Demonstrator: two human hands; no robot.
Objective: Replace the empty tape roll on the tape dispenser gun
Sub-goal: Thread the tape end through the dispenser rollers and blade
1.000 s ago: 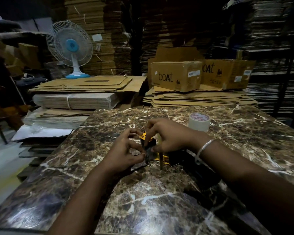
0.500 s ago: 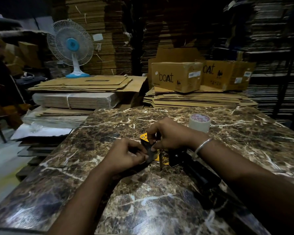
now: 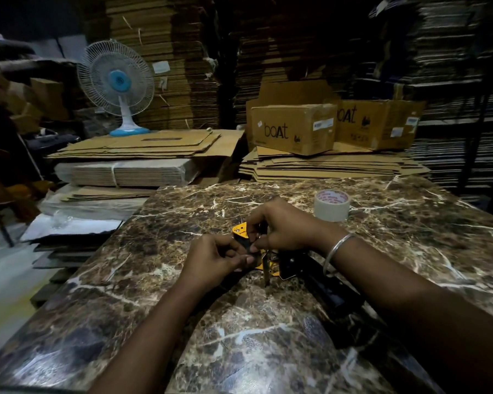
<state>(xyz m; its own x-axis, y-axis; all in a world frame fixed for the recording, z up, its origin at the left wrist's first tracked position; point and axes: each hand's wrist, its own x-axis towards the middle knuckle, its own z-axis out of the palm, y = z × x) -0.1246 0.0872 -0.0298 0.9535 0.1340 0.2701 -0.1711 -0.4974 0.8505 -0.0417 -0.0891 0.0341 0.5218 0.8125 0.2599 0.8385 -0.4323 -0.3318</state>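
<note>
Right at the middle of the marble counter [image 3: 268, 351] you're working on the tape dispenser gun [image 3: 271, 261], which is lying flat with its black handle pointing back toward you. Your left hand [image 3: 214, 258] is curled in, fingertips pinching something dark at the front end. Your right hand [image 3: 282, 228] is closing over the top by the yellow plate [image 3: 239, 232]. It's pretty dim, so I'm only guessing you're both on the front flap, and I can't tell if an old core is on the spindle.

The new tape roll [image 3: 332, 205] is standing behind your right wrist, well clear, untouched.

Tip: be keeping the gun pinned flat while you're fiddling, and be watching the toothed cutter near your fingers. Before reaching for the roll, make sure the spindle's bare.
</note>
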